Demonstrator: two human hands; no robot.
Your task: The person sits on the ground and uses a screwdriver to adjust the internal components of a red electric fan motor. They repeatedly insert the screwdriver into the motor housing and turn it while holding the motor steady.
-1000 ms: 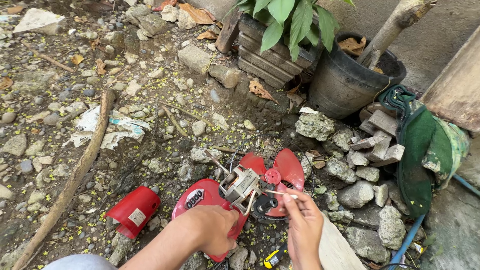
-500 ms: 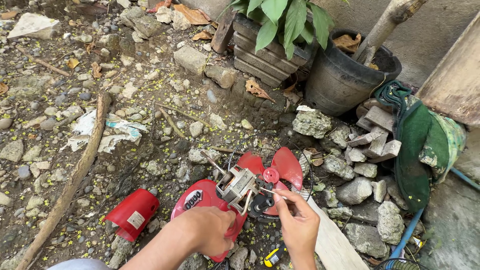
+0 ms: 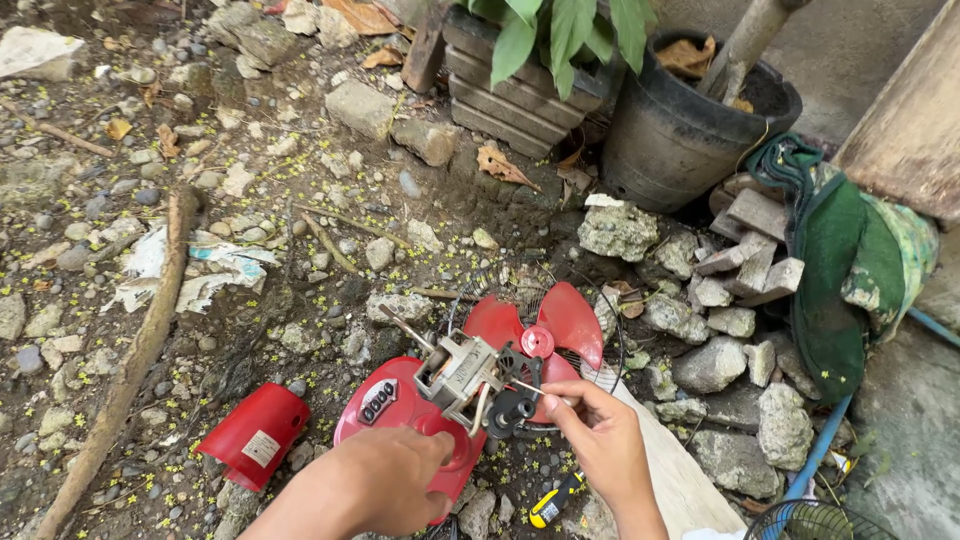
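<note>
A small red electric fan (image 3: 470, 395) lies dismantled on stony, littered ground, its bare metal motor (image 3: 462, 372) exposed between the red base (image 3: 400, 410) with its row of dark push buttons and the red three-lobed blade (image 3: 545, 325), which rests over a round wire guard (image 3: 520, 285). The left hand (image 3: 385, 480) presses down on the near edge of the red base, fingers curled over it and gripping the plastic. The right hand (image 3: 600, 440) sits just right of the motor, its thumb and forefinger pinched narrowly on a thin metal rod (image 3: 535, 388) that points toward a black plastic part (image 3: 512, 405) at the front of the motor; the other fingers are folded in. A detached red motor cover (image 3: 250, 435) lies well apart to the left, beside a long dry stick (image 3: 130, 365). A screwdriver with a yellow and black handle (image 3: 555, 500) lies on the ground just below the right hand, next to a pale wooden board (image 3: 680, 475). Behind the fan stand a black plastic plant pot (image 3: 680, 130), a dark ribbed planter (image 3: 520, 95) with green leaves, broken concrete chunks (image 3: 700, 300) and a heap of green cloth (image 3: 840, 250).
</note>
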